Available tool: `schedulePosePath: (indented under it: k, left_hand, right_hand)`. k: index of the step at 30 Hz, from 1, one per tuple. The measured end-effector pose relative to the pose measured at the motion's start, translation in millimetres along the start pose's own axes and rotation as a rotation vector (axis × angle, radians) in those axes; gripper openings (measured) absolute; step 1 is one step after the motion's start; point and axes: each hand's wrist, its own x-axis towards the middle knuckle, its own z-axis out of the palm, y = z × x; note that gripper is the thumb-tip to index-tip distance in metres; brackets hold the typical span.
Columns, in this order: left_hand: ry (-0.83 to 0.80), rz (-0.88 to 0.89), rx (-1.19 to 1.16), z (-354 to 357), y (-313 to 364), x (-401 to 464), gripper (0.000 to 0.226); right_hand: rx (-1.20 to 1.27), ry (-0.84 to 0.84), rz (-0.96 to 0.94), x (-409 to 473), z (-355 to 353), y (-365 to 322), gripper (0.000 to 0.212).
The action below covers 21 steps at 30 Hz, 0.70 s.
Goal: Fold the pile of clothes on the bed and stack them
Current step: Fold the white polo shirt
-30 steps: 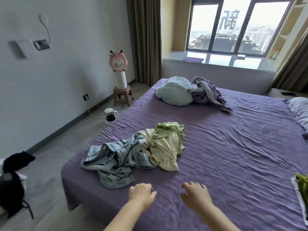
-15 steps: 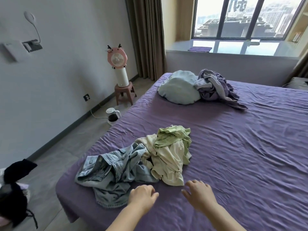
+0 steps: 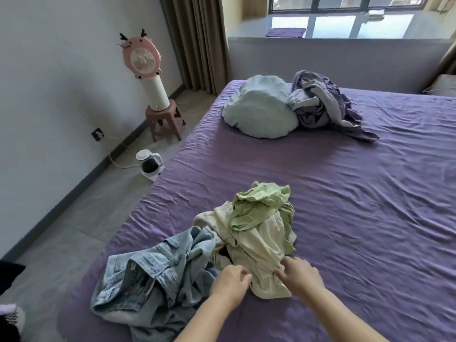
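**Hands at the near edge of an unsorted pile**

Purple sheeting covers the bed, and the clothes pile serves as the landmark for everything else. At the pile's near edge, 2 hands arrive side by side but apart. The left hand has its fingers curled at the border between the denim garment and the cream garment; whether it already grips cloth cannot be told. The right hand rests with fingers spread on the cream garment's near hem, holding nothing that shows.

All 3 pieces are tangled. The denim sprawls left of the cream piece, and the green garment sits crumpled on the pile's far side, partly on top of the cream one. No item is folded yet and no stack is visible.

The likely trouble is this overlap. Lifting the cream garment by its hem would probably drag the green one along or tip it onto the sheet, and a sleeve caught under the denim could pull that piece toward the bed's near-left corner, where it already lies close to the edge and might slide to the floor.

Beyond the pile lie a pale blue pillow and a heap of lilac bedding. Left of the pile, off the bed, stand a kettle and a pink fan on a stool.

No brand, label or readable writing shows anywhere.
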Motion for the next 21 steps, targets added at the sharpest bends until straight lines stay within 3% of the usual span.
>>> schedulePosePath:
  k: [7,12,17,21]
  left_hand:
    - [-0.080,0.016,-0.034,6.9,1.5,99.2,0.046]
    - [-0.082,-0.124,-0.269,21.4,-1.2,144.6,0.052]
    - [-0.028,-0.147,-0.450,28.7,-0.1,156.4,0.048]
    - [0.022,-0.090,-0.635,14.7,12.1,142.5,0.042]
  right_hand:
    - [0.028,-0.065,0.097,72.3,17.9,-10.3,0.049]
    - [0.095,-0.073,0.145,111.6,39.8,-12.0,0.044]
    - [0.284,0.025,0.097,133.9,52.7,-15.9,0.021]
    - [0.595,0.109,0.082,124.5,36.6,-13.4,0.010]
